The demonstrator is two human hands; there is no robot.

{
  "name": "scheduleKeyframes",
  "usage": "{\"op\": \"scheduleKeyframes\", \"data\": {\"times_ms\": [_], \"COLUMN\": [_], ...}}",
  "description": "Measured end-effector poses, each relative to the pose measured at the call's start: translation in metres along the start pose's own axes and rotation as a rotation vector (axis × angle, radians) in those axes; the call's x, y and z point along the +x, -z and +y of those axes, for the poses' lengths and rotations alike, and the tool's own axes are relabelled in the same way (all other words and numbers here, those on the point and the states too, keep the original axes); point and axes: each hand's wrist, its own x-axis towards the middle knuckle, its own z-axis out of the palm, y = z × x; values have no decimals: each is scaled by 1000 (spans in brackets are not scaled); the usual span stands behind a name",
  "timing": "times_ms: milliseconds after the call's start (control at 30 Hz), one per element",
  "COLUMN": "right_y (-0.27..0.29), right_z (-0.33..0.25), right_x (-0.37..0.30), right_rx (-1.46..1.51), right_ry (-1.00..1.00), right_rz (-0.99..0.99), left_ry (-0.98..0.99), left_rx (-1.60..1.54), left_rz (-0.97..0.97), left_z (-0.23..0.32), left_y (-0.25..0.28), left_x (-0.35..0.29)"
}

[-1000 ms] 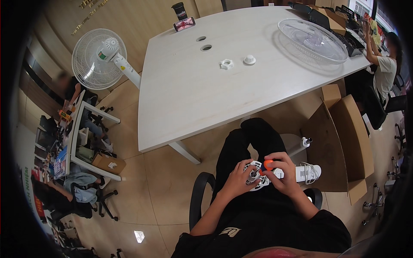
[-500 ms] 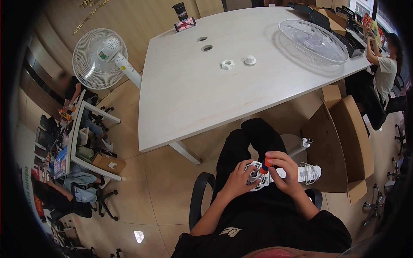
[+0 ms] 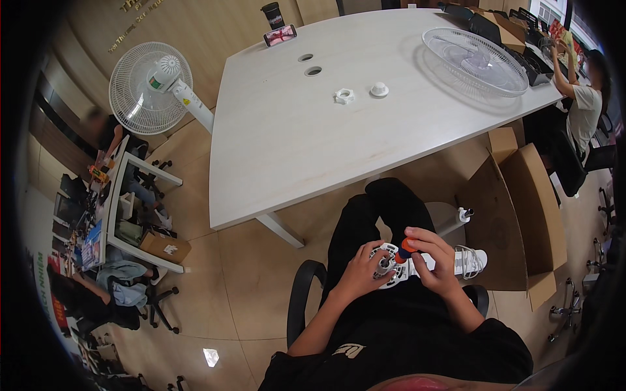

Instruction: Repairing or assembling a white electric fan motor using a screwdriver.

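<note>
On my lap lies a white plastic fan motor unit (image 3: pixel 393 281) with a slotted round face and a metal shaft. My left hand (image 3: pixel 357 272) curls its fingers and thumb around the shaft side, steadying the unit. A screwdriver with an orange and dark blue handle (image 3: pixel 405 249) is pinched in my right hand (image 3: pixel 435 259), its handle tilted over the unit's edge. The screwdriver's tip is hidden.
A white table (image 3: pixel 293 143) ahead carries a fan grille (image 3: pixel 479 62), a white ring nut (image 3: pixel 343 96), a white knob (image 3: pixel 379 90) and a propped phone (image 3: pixel 280 36). A fan stand (image 3: pixel 456 220) and open cardboard box (image 3: pixel 492 228) stand right. People sit at both sides.
My right fingers have shifted slightly on the screwdriver handle, and more of its blue part shows. My left hand and the motor unit stay in place.
</note>
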Motion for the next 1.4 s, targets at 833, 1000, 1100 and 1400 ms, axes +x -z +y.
{"op": "scheduleKeyframes", "data": {"times_ms": [833, 1000, 1100, 1400], "right_y": [-3, -2, 0, 9], "right_z": [7, 10, 2, -4], "right_x": [0, -7, -6, 5], "right_rx": [48, 5, 15, 49], "right_ry": [-76, -71, -52, -94], "right_rz": [69, 45, 38, -35], "left_ry": [-11, -6, -21, -3], "left_rx": [-18, -18, -14, -54], "left_rz": [24, 30, 42, 41], "left_z": [2, 4, 5, 6], "left_y": [2, 0, -1, 4], "left_x": [2, -1, -5, 0]}}
